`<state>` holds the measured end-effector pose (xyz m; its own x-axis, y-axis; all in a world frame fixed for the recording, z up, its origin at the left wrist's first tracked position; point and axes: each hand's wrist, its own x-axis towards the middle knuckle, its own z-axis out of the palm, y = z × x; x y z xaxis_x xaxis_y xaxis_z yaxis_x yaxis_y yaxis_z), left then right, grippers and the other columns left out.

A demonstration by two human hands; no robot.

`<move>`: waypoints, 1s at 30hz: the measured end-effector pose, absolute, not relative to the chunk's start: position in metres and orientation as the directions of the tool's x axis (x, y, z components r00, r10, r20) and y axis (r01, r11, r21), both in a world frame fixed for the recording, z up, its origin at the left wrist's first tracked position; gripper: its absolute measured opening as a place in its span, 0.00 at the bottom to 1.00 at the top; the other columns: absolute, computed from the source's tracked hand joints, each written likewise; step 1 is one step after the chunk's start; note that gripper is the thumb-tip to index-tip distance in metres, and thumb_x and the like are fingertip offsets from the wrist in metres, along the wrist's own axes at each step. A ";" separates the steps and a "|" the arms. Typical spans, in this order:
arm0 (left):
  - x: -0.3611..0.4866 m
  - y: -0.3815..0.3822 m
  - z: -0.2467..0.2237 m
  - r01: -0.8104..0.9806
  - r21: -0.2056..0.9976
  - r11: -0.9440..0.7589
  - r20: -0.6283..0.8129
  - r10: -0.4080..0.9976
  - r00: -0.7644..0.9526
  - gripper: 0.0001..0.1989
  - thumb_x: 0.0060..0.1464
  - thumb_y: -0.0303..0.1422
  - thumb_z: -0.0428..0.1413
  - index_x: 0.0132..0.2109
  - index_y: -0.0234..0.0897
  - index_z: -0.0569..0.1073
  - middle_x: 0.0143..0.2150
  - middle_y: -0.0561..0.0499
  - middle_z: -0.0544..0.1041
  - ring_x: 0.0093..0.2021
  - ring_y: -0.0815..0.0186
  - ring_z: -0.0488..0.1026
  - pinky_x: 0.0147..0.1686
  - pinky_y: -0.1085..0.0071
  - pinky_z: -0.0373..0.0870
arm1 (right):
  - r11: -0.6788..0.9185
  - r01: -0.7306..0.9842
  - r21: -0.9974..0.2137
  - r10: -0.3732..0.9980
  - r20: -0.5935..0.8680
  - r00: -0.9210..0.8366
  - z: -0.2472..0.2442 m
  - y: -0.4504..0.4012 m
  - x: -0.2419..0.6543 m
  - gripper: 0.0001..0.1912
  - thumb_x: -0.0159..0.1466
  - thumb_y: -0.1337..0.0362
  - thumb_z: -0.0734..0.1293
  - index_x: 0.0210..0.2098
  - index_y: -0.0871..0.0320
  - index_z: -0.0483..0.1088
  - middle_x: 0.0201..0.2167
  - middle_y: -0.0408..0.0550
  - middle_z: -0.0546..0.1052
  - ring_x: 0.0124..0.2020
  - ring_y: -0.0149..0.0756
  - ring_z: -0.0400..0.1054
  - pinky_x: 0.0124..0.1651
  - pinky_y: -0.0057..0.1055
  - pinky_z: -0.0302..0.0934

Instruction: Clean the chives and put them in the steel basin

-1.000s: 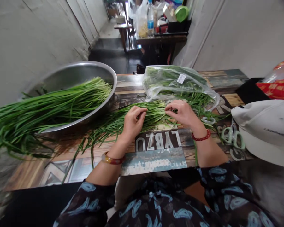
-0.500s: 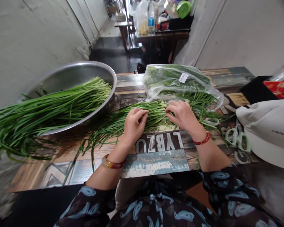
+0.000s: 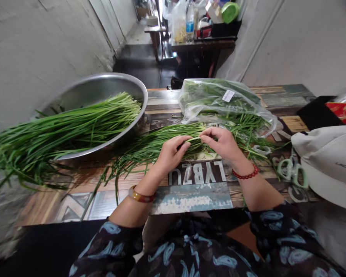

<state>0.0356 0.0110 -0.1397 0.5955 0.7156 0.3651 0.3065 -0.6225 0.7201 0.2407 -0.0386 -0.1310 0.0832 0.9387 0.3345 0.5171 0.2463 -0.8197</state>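
Note:
Between my two hands stretches a thin green chive stalk [image 3: 193,139]. My left hand [image 3: 173,152] pinches it on one side, thumb against forefinger. On the other side, the fingertips of my right hand [image 3: 220,143] close on the pale end. Under and behind them a loose pile of garlic chives [image 3: 152,140] lies across the table, pale ends to the right. Beyond my right hand is a clear plastic bag [image 3: 216,96] with more chives in it. To the left, a large metal basin [image 3: 103,79] holds a thick bundle of chives [image 3: 83,123], its leafy ends hanging over the rim.
Green-handled scissors [image 3: 292,173] lie at the right beside a pale cap [image 3: 325,154]. A black box [image 3: 314,111] stands behind the cap. The table's front edge runs close to my body. Farther back, another table [image 3: 202,45] carries a bottle and bags.
My hands have come together on a chive stalk, which now shows between their fingertips. The whole view has shifted slightly, so the table appears a little farther right.

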 end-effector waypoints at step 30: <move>0.037 0.010 -0.134 0.220 0.919 -0.328 0.181 0.844 0.505 0.15 0.62 0.38 0.51 0.32 0.34 0.74 0.23 0.55 0.65 0.25 0.71 0.59 0.27 0.73 0.55 | 0.246 0.254 -0.935 0.812 0.342 0.473 -0.146 -0.032 0.251 0.17 0.64 0.49 0.67 0.29 0.56 0.72 0.23 0.40 0.70 0.25 0.29 0.63 0.31 0.28 0.58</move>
<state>0.0368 0.0095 -0.1336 0.5046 0.8441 0.1812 0.2196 -0.3284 0.9186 0.2509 -0.0319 -0.1459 0.4735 0.8116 0.3423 0.2537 0.2465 -0.9354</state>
